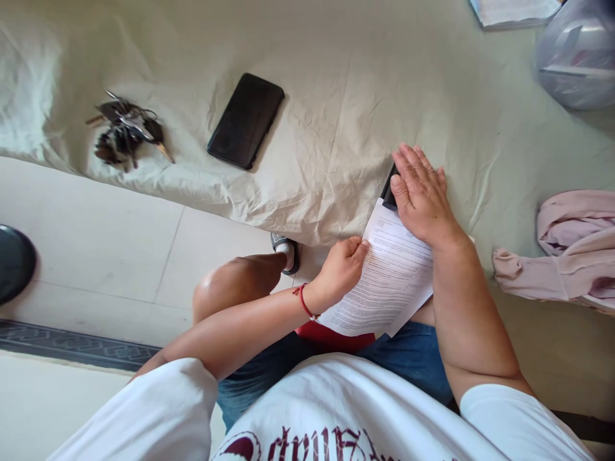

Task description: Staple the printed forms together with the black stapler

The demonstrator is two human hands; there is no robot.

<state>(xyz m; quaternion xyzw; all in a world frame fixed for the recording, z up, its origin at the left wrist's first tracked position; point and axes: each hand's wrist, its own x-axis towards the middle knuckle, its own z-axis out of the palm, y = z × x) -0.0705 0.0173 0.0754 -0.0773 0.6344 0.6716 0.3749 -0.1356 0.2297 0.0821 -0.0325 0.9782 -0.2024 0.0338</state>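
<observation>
Right hand [423,198]: lies flat, palm down, fingers straight and close together, pressing on a black stapler [388,190] at the far corner of a stack of printed papers [389,282].
Left hand [341,269]: holds the left edge of the papers, thumb and fingertips pinching the sheets to keep them steady.
Papers: rest partly on the near edge of the bed [336,96] and partly over the person's lap, tilted, with the text side up; something red [336,336] shows under their near edge, too hidden to name.
Stapler: mostly covered by the right hand; only a dark end shows just beyond the far corner of the stack.
Done so far: judging by the layout, the sheets are gathered, squared into one stack and set with a corner in the stapler.
Left to do: whether the press has gone fully down cannot be told; the stack has yet to be freed and put aside.
Phone [246,120]: lies screen up on the sheet, far and to the left of the hands, well apart.
Keys [125,131]: a bunch further left on the bed, near its edge.
Pink cloth [571,250]: crumpled at the right, apart from the right arm.
Plastic bag [579,51]: far right corner.
More papers [514,13]: far edge, just left of the bag.
Floor [96,256]: pale tiles at the near left, with the person's knee [230,282] above them.
</observation>
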